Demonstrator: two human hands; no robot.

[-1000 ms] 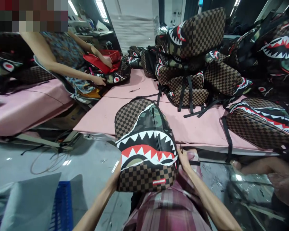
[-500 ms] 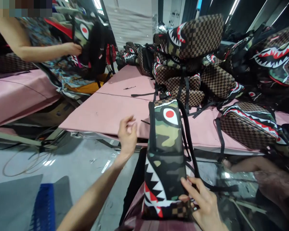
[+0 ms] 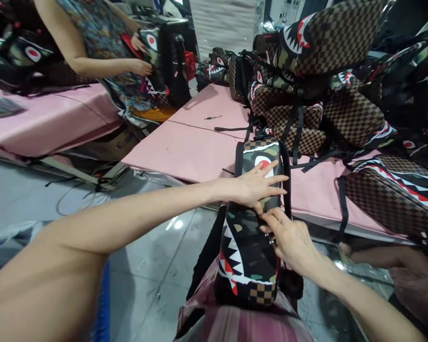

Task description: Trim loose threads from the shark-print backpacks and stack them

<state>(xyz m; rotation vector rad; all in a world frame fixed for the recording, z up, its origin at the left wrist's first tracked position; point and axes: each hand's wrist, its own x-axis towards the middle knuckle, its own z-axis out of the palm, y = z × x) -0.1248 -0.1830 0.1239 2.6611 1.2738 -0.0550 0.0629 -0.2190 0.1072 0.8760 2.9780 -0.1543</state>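
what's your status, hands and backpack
Left hand spread on backpack side. Right hand against it, fingers curled. Other backpacks piled beyond, clear of hands.

The near backpack point(image 3: 251, 251) was positioned at the front edge of the table point(image 3: 185, 152); beyond it, a pen point(image 3: 213, 117) was laid leftward, and piled backpacks point(image 3: 349, 114) were stacked rightward.

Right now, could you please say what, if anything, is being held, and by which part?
A backpack, by its side panel: the right hand pinches near its middle; the left hand lies spread over the printed eye.
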